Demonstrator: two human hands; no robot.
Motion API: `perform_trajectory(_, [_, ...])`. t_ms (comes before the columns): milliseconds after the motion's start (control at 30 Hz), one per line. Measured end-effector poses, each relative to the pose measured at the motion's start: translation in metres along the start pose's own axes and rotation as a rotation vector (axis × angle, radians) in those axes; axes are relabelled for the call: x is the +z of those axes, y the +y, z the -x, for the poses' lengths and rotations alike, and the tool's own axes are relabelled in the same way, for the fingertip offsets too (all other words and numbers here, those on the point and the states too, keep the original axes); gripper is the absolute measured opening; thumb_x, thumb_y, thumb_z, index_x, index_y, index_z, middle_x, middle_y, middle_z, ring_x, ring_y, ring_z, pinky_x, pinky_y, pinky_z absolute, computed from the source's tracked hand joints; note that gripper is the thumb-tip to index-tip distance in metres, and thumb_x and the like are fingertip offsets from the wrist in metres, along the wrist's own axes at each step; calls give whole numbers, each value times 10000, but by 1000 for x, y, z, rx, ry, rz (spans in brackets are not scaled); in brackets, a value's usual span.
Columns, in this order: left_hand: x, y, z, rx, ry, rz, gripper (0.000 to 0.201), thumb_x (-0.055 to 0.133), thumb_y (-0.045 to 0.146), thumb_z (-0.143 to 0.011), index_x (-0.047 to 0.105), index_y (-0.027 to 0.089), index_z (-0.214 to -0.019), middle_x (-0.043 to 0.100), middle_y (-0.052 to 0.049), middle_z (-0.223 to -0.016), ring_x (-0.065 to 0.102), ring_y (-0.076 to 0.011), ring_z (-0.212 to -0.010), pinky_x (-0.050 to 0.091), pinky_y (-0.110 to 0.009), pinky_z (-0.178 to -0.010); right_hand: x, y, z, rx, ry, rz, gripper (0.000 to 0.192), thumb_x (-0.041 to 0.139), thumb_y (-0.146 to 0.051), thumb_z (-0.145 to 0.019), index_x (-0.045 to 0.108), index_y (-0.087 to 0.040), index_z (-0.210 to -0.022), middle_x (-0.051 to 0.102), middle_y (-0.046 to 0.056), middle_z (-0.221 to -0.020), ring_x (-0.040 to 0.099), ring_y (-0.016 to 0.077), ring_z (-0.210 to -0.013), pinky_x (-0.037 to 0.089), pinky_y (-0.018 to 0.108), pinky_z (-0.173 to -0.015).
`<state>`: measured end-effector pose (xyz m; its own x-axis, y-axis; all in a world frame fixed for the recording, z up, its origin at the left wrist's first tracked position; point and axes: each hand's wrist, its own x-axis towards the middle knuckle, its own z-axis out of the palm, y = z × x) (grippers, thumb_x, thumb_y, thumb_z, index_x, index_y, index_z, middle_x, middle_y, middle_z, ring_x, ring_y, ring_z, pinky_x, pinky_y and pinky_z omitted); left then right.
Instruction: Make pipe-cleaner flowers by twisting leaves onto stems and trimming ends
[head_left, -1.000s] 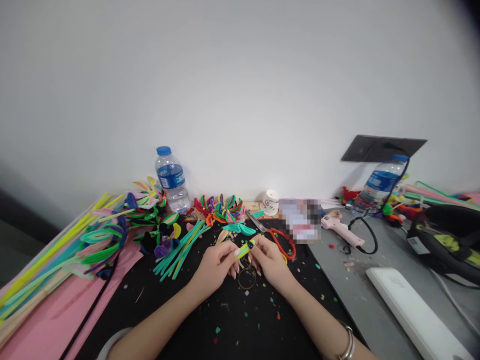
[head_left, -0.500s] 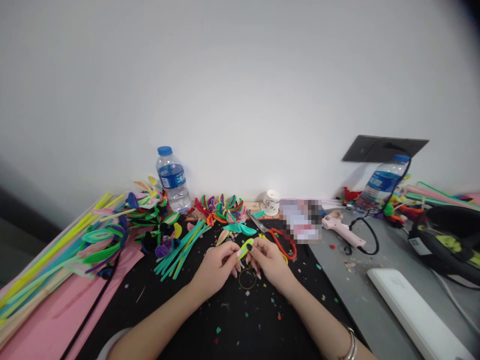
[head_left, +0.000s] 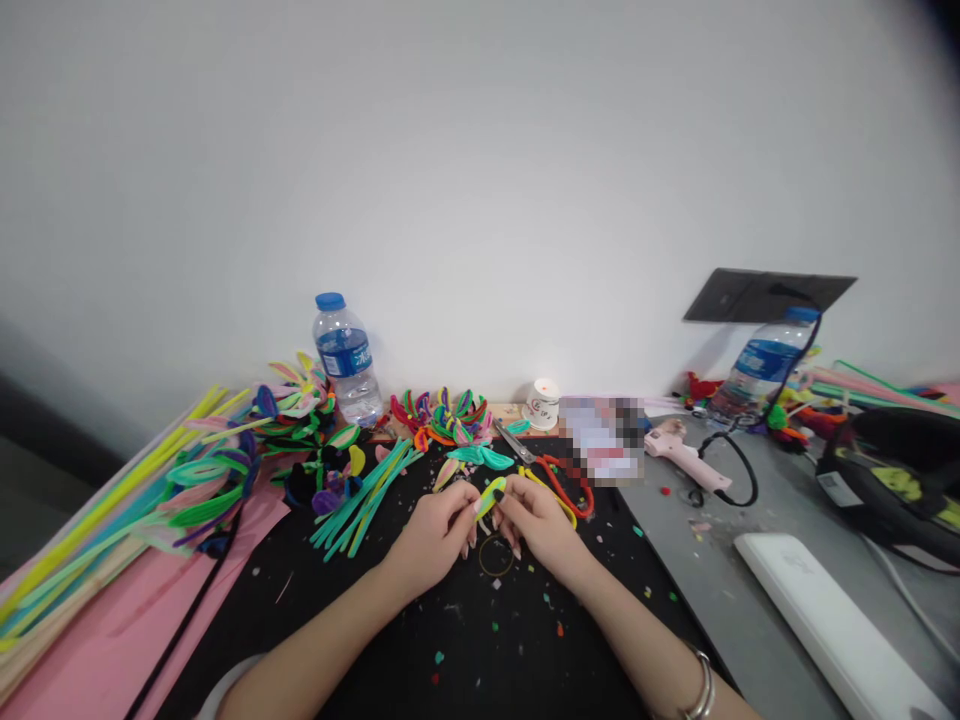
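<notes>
Both hands meet over the black mat (head_left: 480,640). A small yellow-green fuzzy pipe-cleaner loop (head_left: 490,497) is pinched between my left hand (head_left: 436,535) and my right hand (head_left: 543,527). The fingers of each are closed on an end of it and hide part of its shape. Just below the fingertips lies a thin gold-coloured hoop (head_left: 496,575). Beyond the hands is a teal pipe-cleaner leaf shape (head_left: 480,457). Scissors with orange-red handles (head_left: 581,497) lie past my right hand.
Teal pipe cleaners (head_left: 360,505) lie left of my hands. A water bottle (head_left: 345,350) and a paper cup (head_left: 543,405) stand by the wall. At right are a pink glue gun (head_left: 690,463) and a white case (head_left: 832,620). Coloured scraps dot the mat.
My hands stay in nearly the same place. The fingers of my right hand have shifted slightly on the pipe-cleaner loop.
</notes>
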<state>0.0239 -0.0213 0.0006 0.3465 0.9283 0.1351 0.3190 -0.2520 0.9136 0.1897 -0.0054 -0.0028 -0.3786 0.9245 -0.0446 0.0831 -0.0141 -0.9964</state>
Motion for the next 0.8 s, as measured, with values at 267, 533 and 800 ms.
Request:
perform_trajectory(267, [3,-2,1,6,-15,-60,214,365,302,-899,517,186,-802,514,47,-550,510,-103,-452,388,-207,-489,0,6,0,-6,17,22,126,469,-254,-817,474,-177,-718,511,-51,-544,363,54,-323,290,174,-309])
perform_trajectory(533, [2,-1,2,1,-30,-45,205,356,291,-903,499,185,-804,513,46,-554,492,-100,-449,379,-205,-489,3,-4,6,-93,101,234,135,454,-215,-818,460,-193,-685,455,-57,-505,408,86,-382,301,206,-373])
perform_trajectory(800, [3,1,3,43,-110,-121,188,367,256,-899,484,182,-771,535,43,-543,497,-95,-450,374,-203,-508,1,-2,6,-113,209,325,212,419,-238,-843,430,-203,-634,400,-74,-422,370,90,-355,281,210,-393])
